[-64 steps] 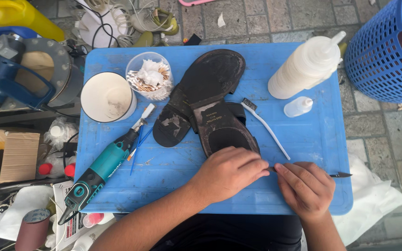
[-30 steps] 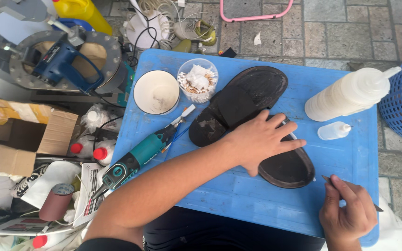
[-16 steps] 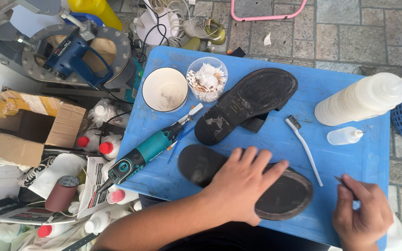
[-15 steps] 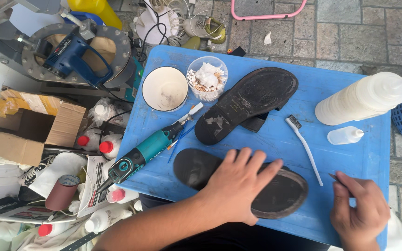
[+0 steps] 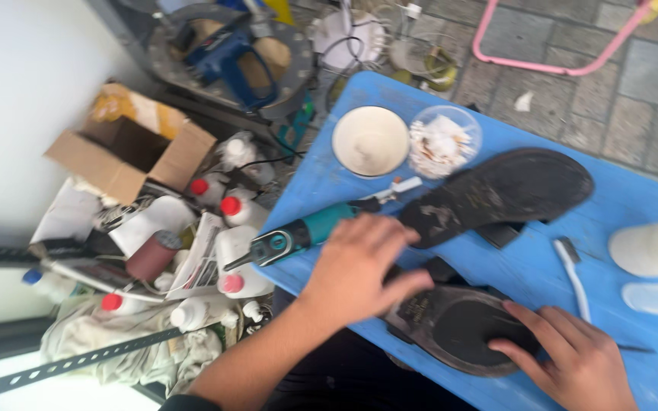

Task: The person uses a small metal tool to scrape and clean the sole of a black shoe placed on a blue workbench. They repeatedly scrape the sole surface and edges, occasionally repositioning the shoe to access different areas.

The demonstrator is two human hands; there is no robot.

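Note:
A dark shoe sole (image 5: 451,323) lies insole-up at the near edge of the blue table (image 5: 542,262). My left hand (image 5: 359,266) lies spread over its heel end, fingers apart, next to a teal rotary tool (image 5: 306,232). My right hand (image 5: 573,358) presses its fingertips on the insole. A thin metal tool (image 5: 635,349) sticks out from under that hand to the right. A second black sandal sole (image 5: 508,190) lies bottom-up further back.
A white bowl (image 5: 371,141) and a clear cup of scraps (image 5: 445,141) stand at the table's far left. A toothbrush (image 5: 573,274) and two white bottles (image 5: 653,247) lie right. Cardboard box (image 5: 127,152), red-capped bottles (image 5: 230,205) and a saw (image 5: 230,57) crowd the floor left.
The near sole, bottom-up before, now shows its insole. My right hand has come onto it, my left hand has slid to its heel end, and the view has swung left.

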